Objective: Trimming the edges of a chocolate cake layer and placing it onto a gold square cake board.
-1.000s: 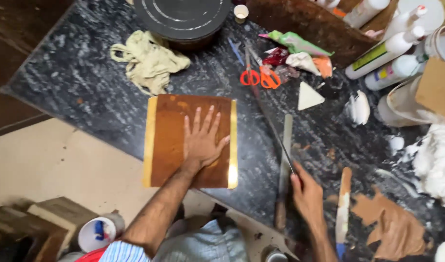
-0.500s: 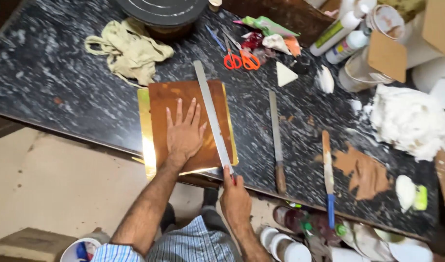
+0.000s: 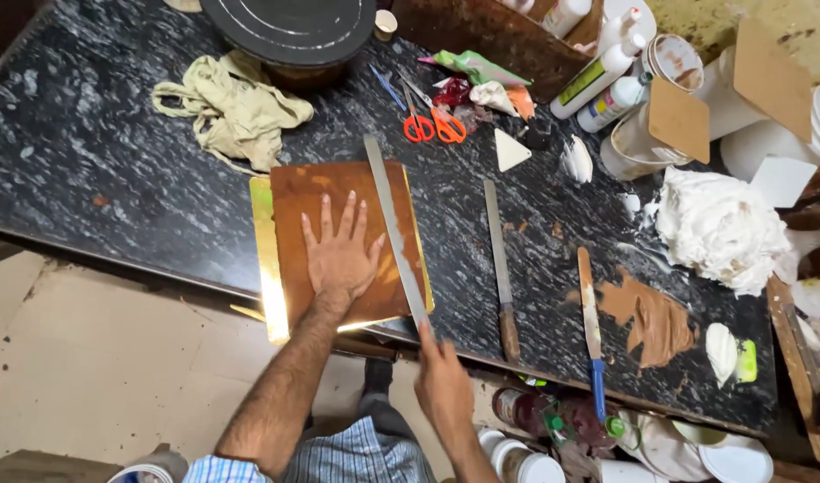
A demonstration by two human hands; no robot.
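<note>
Left hand (image 3: 340, 252) spread flat, pinning the brown board (image 3: 343, 241); right hand (image 3: 443, 385) grips the long blade (image 3: 394, 234) lying just right of those fingers. A slip could nick them.

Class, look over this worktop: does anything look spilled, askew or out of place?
Yes. A brown smear and a heap of white cream lie straight on the black counter, and the gold board overhangs its front edge.
</note>
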